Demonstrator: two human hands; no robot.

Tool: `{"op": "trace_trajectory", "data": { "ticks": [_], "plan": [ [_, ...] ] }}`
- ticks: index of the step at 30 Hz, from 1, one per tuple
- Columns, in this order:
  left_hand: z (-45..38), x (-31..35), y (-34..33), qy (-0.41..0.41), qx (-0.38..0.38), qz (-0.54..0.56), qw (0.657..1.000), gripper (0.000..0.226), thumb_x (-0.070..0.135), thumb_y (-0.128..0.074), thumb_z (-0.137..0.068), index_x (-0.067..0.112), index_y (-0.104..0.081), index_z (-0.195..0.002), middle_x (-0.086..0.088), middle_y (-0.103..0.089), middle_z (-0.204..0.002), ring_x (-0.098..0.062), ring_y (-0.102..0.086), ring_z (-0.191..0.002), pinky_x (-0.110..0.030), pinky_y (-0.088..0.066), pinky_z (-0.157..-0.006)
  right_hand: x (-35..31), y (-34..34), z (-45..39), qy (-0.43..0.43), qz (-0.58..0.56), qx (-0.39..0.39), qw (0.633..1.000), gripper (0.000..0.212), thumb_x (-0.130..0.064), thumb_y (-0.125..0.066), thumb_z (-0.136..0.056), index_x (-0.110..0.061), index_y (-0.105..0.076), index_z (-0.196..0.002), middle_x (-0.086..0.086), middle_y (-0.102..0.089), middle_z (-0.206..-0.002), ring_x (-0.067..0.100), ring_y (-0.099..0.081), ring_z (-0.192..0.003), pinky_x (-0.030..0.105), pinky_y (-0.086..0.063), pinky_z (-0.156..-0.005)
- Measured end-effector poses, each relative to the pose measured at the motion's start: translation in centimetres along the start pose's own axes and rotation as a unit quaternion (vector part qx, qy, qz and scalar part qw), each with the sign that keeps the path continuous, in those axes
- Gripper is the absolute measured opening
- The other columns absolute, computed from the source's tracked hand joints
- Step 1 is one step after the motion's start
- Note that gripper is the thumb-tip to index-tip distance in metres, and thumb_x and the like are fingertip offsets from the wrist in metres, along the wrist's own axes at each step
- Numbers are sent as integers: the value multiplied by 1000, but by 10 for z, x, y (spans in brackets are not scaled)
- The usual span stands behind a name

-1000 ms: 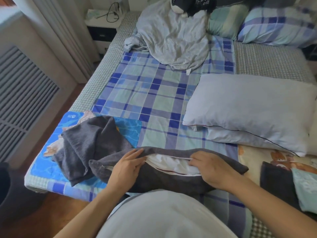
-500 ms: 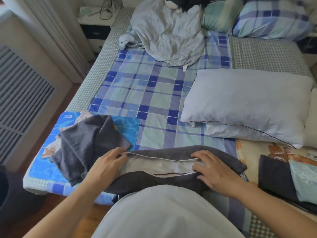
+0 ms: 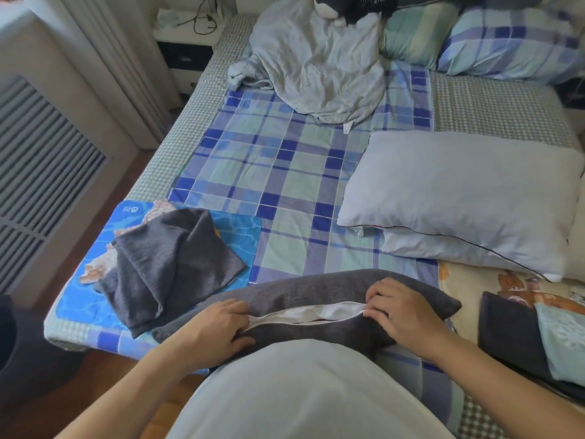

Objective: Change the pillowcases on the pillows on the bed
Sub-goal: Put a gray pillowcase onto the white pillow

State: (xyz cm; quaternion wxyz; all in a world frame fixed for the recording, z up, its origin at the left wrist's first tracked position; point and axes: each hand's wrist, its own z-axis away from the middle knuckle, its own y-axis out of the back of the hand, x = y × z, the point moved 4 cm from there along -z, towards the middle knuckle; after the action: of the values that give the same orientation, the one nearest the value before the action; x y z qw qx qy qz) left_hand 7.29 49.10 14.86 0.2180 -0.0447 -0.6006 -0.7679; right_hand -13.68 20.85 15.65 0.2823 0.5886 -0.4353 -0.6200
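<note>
A pillow in a dark grey pillowcase (image 3: 304, 289) lies across the near edge of the bed, right in front of me. Its zip opening faces me and white pillow fabric (image 3: 316, 313) shows through the gap. My left hand (image 3: 218, 327) grips the case at the left end of the opening. My right hand (image 3: 399, 312) pinches the case's edge at the right end of the opening. A second dark grey pillowcase (image 3: 171, 264) lies crumpled to the left. A bare white pillow (image 3: 468, 198) rests on the bed to the right.
The bed has a blue plaid sheet (image 3: 285, 172). A crumpled grey cloth (image 3: 316, 64) and plaid pillows (image 3: 512, 42) lie at the head. Folded dark and teal fabric (image 3: 538, 340) sits at the near right. A radiator cover (image 3: 41, 172) and nightstand (image 3: 186, 36) stand left.
Both hands have shifted a little to the right along the zip opening. The gap showing the white pillow has grown narrower.
</note>
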Motion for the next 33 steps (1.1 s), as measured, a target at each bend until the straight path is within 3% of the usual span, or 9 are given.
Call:
{"op": "trace_trajectory", "data": {
  "ticks": [4,9,14,17,21,24,28,31,33],
  "plan": [
    [6,3,7,-51,68,-12,996,36,43,-44,-105,26,-61,-78,13,-52,-87,-12,-52,-81,-30,-48,-77,6,0,9,30,26,-8,999,7,-26,-75,-86,-21,-77,-90,-5,-62,-122,11,-54,-110,30,-54,-87],
    [9,4,9,-44,158,-42,986,32,35,-49,-105,22,-64,-80,8,-54,-88,-16,-53,-78,-31,-49,-75,12,3,16,71,87,-89,990,30,-35,-75,-86,-34,-73,-116,-4,-42,-153,18,-39,-136,31,-37,-109],
    [9,5,11,73,274,-41,958,34,34,-46,-101,22,-73,-84,7,-61,-89,-15,-54,-81,-31,-50,-77,23,15,13,-67,56,-9,996,65,-35,-76,-85,-25,-51,-144,-7,-38,-155,15,-35,-140,42,-36,-116],
    [4,9,10,120,284,-35,951,36,35,-45,-100,21,-75,-88,6,-65,-92,-18,-57,-83,-36,-52,-77,30,19,3,-141,65,-44,987,74,-49,-68,-88,-22,-41,-151,-9,-21,-163,17,-22,-146,36,-20,-121],
    [6,9,10,130,287,-42,948,39,36,-42,-100,22,-76,-90,6,-66,-94,-18,-58,-85,-35,-50,-78,31,22,-8,-102,118,-93,983,86,-61,-64,-86,-19,-32,-154,-11,-15,-165,14,-15,-148,33,-16,-121],
    [7,-1,13,153,301,-41,940,38,34,-44,-100,19,-77,-88,5,-66,-93,-20,-57,-83,-36,-50,-77,30,28,-7,-31,121,-77,989,76,-49,-74,-82,-19,-47,-147,-8,-38,-157,11,-28,-143,32,-23,-122],
    [2,-3,23,150,325,-52,932,35,30,-45,-98,17,-77,-89,2,-68,-94,-23,-61,-83,-37,-50,-78,32,35,4,51,99,66,992,29,-24,-75,-86,-13,-75,-113,-1,-72,-117,15,-66,-107,21,-39,-109],
    [4,-1,27,146,349,-39,925,31,26,-46,-96,14,-74,-92,-2,-69,-91,-25,-62,-83,-38,-48,-81,20,29,9,86,69,122,986,20,-22,-64,-91,-13,-80,-98,-1,-76,-100,12,-71,-91,26,-56,-90],
    [4,-6,29,160,342,-41,925,29,25,-44,-95,14,-71,-91,-3,-68,-87,-28,-63,-81,-40,-49,-82,15,22,8,75,53,87,992,22,-28,-66,-91,-17,-79,-104,-3,-73,-107,11,-66,-99,28,-56,-88]
  ]
}}
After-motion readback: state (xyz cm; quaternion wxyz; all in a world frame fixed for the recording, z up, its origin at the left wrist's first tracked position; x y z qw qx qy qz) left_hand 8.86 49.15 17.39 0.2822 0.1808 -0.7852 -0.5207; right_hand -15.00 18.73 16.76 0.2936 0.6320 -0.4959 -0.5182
